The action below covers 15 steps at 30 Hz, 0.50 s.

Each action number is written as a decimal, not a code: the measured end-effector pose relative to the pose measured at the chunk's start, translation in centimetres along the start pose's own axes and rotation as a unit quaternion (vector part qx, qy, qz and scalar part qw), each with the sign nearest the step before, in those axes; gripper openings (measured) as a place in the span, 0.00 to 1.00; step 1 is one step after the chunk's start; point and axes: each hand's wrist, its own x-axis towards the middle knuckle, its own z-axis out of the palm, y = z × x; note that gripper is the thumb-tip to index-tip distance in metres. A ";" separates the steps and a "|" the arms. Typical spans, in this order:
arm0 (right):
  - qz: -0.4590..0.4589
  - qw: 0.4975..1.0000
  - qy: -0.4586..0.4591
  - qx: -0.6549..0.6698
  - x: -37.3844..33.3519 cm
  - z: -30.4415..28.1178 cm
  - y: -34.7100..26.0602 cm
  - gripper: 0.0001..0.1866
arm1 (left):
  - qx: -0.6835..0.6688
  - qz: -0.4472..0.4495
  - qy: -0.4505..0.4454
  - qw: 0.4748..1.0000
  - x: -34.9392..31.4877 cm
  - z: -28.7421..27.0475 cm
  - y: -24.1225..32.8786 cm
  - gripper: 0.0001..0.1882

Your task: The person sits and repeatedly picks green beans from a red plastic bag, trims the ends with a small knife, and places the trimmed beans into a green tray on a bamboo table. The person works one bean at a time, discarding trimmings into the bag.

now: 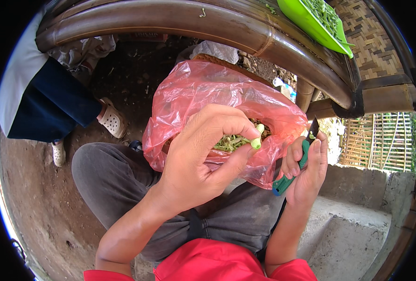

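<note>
My left hand (201, 152) pinches a short pale-green bean piece (256, 143) between thumb and forefinger, above the opening of a red plastic bag (189, 93). In the bag lie shredded green and brownish trimmings (231, 142), partly hidden by the left hand. To the right, my right hand (308, 164) is closed around a green box cutter (290, 173), its dark blade (313, 129) pointing up. A small green scrap (312, 136) shows by the blade and thumb. The two hands are apart.
A bamboo bench edge (170, 21) curves across the far side, with a bright green tray (306, 21) of cut beans on it. At the left another person's legs (58, 96) and clogs (113, 119) show. Concrete steps (353, 225) stand at right.
</note>
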 end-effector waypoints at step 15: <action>0.050 0.941 -0.121 -0.312 -0.4 0.9 0.9 0.25 | -0.031 -0.114 -0.025 0.993 -0.4 0.2 -0.1 0.16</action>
